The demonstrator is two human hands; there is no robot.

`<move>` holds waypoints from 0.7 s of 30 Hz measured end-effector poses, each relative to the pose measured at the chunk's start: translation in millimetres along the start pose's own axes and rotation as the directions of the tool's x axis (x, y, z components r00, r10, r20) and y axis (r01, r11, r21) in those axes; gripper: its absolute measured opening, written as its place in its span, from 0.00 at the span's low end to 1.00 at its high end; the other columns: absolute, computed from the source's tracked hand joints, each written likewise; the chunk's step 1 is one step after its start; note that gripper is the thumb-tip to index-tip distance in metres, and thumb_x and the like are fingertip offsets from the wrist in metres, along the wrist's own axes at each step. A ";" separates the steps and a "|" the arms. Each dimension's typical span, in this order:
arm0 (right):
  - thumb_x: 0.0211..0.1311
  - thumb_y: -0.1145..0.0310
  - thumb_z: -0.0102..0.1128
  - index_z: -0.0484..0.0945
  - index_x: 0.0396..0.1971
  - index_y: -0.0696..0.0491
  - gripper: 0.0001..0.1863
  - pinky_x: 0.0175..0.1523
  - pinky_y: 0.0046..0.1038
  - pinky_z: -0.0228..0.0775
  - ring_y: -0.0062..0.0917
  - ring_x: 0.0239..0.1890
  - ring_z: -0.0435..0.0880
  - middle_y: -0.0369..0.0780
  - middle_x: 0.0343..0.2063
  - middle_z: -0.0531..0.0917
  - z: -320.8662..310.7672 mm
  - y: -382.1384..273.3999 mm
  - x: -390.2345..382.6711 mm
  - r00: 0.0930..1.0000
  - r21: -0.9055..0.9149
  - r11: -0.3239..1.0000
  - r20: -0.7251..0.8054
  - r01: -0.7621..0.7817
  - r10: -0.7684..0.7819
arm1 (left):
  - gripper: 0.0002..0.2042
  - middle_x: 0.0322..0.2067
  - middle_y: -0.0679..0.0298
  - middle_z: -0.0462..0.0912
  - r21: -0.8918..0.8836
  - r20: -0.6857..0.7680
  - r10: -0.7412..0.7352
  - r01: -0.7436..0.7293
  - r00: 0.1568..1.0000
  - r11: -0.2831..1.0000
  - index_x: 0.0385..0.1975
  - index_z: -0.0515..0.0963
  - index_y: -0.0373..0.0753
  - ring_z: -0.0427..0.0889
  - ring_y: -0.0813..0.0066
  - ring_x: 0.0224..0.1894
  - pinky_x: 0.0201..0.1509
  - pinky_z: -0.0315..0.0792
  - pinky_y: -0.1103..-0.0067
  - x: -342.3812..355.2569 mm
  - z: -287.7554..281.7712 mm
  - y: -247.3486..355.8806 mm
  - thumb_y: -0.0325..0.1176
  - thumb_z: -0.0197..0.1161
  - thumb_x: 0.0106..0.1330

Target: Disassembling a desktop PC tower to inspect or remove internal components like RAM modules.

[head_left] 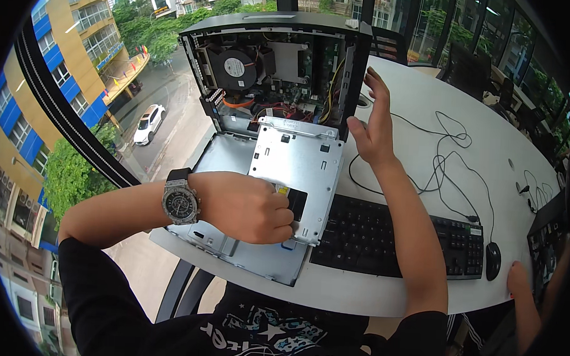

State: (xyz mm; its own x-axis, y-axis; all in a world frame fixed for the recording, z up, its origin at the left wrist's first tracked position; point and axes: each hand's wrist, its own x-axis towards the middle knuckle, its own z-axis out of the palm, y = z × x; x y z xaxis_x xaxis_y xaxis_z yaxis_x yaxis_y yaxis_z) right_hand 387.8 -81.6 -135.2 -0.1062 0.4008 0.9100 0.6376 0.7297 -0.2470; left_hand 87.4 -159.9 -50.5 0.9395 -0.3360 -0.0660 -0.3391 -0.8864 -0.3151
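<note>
A black desktop computer case (pixel 276 22) stands with its inside facing me, showing a round fan (pixel 237 68), a circuit board and coloured cables. From its lower front a silver metal drive cage (pixel 292 153) reaches toward me, above a grey metal side panel (pixel 225 153). My left hand (pixel 245 208), a watch on its wrist, is closed on the cage beside a rectangular opening; the fingertips are hidden. At the right side of the case, my right hand (pixel 375 131) is raised with fingers stretched and thumb apart, close to the case edge. Whether it touches the case is unclear.
A black keyboard (pixel 359 235) and a mouse (pixel 493 260) lie on the white table (pixel 412 177), with a tangled black cable (pixel 438 162) behind them. Another person's hand (pixel 519 280) is at the right table edge, near a dark device (pixel 546 240). Windows border the left.
</note>
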 end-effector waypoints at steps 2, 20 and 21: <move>0.69 0.41 0.54 0.57 0.71 0.60 0.44 0.76 0.45 0.55 0.51 0.74 0.63 0.56 0.72 0.62 1.3 -3.9 1.5 1.000 0.008 1.000 0.017 0.005 -0.005 | 0.06 0.24 0.67 0.75 -0.044 0.001 -0.005 0.005 1.000 0.999 0.27 0.73 0.38 0.81 0.72 0.30 0.32 0.79 0.77 -1.0 3.5 0.6 0.33 0.62 0.61; 0.67 0.48 0.60 0.58 0.70 0.62 0.42 0.75 0.44 0.56 0.51 0.72 0.63 0.57 0.70 0.63 5.4 -1.4 0.9 0.999 0.024 0.999 -0.008 0.049 -0.049 | 0.10 0.27 0.65 0.73 -0.220 -0.005 -0.072 0.069 0.997 0.973 0.27 0.71 0.40 0.79 0.68 0.31 0.34 0.79 0.73 -11.3 36.4 -15.7 0.37 0.63 0.62; 0.67 0.51 0.61 0.59 0.69 0.61 0.40 0.74 0.44 0.58 0.50 0.70 0.66 0.57 0.70 0.63 5.0 -2.8 1.1 0.996 -0.012 0.997 -0.039 0.074 -0.074 | 0.11 0.27 0.65 0.73 -0.189 0.001 -0.112 0.110 0.994 0.976 0.27 0.71 0.40 0.80 0.68 0.32 0.34 0.78 0.72 -10.4 34.2 -14.8 0.39 0.63 0.65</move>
State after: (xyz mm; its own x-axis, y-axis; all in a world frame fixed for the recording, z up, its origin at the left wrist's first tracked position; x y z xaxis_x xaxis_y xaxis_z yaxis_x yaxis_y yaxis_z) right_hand 382.1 -80.5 -135.2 -0.1229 0.3236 0.9382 0.6373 0.7504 -0.1753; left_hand 84.3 -132.4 -77.6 0.9717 -0.2341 -0.0317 -0.2363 -0.9621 -0.1361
